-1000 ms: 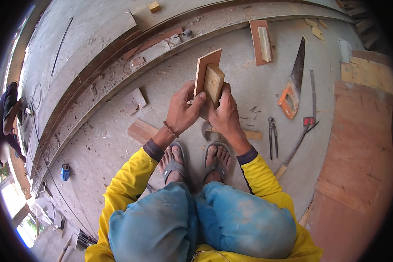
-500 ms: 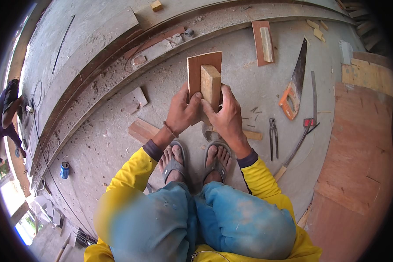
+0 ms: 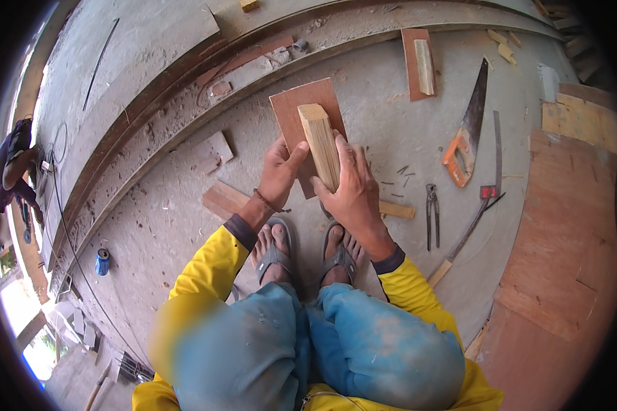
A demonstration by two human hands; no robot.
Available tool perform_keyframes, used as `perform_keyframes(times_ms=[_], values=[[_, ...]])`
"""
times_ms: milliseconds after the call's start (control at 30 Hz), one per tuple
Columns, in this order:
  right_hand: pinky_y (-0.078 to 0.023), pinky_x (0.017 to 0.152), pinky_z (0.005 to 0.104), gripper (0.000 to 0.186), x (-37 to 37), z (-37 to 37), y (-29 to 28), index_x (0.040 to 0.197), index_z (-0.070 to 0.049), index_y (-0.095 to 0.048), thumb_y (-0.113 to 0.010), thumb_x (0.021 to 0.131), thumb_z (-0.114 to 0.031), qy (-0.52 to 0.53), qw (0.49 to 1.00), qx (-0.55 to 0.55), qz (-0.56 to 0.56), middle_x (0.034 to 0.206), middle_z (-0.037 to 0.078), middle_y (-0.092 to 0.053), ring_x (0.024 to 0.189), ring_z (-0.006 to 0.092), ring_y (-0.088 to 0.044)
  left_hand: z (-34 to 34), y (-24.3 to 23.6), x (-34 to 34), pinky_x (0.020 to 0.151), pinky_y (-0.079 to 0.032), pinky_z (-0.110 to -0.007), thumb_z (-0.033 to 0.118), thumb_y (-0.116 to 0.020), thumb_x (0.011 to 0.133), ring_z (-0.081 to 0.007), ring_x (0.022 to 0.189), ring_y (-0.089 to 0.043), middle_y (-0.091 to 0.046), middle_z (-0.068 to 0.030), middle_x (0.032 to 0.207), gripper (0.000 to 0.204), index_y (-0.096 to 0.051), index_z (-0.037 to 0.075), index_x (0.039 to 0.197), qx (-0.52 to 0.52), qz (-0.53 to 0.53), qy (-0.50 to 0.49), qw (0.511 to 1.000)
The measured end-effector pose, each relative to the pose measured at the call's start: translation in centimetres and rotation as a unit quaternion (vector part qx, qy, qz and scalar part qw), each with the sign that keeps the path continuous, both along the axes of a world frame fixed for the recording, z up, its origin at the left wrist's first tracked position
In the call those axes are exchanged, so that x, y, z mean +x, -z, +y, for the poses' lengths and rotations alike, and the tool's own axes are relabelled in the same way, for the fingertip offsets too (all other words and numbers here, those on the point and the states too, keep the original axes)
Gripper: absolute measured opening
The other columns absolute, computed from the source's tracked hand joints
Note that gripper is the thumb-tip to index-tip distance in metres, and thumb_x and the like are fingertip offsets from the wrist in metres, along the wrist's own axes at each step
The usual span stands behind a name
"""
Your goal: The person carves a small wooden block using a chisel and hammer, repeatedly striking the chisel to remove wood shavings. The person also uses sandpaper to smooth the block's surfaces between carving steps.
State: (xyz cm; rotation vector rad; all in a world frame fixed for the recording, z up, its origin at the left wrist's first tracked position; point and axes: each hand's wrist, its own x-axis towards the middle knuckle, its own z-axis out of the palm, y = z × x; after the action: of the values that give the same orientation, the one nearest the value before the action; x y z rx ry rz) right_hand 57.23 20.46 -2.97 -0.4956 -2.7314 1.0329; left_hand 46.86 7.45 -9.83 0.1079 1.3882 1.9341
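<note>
In front of me, above my feet, I hold a flat rectangular piece of reddish-brown plywood (image 3: 286,109) with a pale wood block (image 3: 320,147) lying lengthwise against its face. My left hand (image 3: 275,175) is closed on the plywood's left edge, its thumb reaching toward the block's side. On the other side, my right hand (image 3: 355,188) grips the block, with the thumb near its lower end and fingers along its right side. Both pieces tilt, their upper ends leaning left. Whether the block is fastened to the plywood, I cannot tell.
On the concrete floor to the right lie an orange-handled handsaw (image 3: 465,140), pincers (image 3: 432,216) and a long metal bar (image 3: 468,229). Farther off is another plywood strip with a wood piece (image 3: 418,65). Plywood sheets (image 3: 552,226) cover the far right. A person (image 3: 12,168) is at the left.
The plywood and block have tipped, their upper ends swinging left, and more of the block's long face shows. My right hand's fingers have shifted along the block's right side.
</note>
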Motion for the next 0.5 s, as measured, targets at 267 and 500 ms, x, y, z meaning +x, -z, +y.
perform_keyframes(times_ms=[267, 500], values=[[-0.051, 0.092, 0.0514, 0.072, 0.0, 3.7, 3.1, 0.144, 0.006, -0.035, -0.070, 0.084, -0.013, 0.171, 0.982, 0.077, 0.021, 0.122, 0.026, -0.052, 0.114, 0.0434, -0.057, 0.9, -1.0, -0.7, 0.097, -0.047, -0.030, 0.015, -0.057, 0.104, -0.0108, 0.112, -0.059, -0.064, -0.0073, 0.126, 0.037, -0.049, -0.002, 0.136, -0.017, 0.153, -0.041, 0.987], [-0.052, 0.090, 0.0504, 0.072, -0.7, 1.2, 1.7, 0.148, 0.003, -0.034, -0.067, 0.085, -0.011, 0.023, 0.998, 0.022, 0.059, 0.121, 0.025, -0.052, 0.112, 0.0425, -0.056, 0.1, -0.1, -1.4, 0.091, -0.047, -0.027, 0.015, -0.056, 0.105, -0.0086, 0.105, -0.058, -0.066, -0.0052, 0.118, 0.031, -0.051, -0.002, 0.130, -0.062, 0.145, -0.005, 0.988]])
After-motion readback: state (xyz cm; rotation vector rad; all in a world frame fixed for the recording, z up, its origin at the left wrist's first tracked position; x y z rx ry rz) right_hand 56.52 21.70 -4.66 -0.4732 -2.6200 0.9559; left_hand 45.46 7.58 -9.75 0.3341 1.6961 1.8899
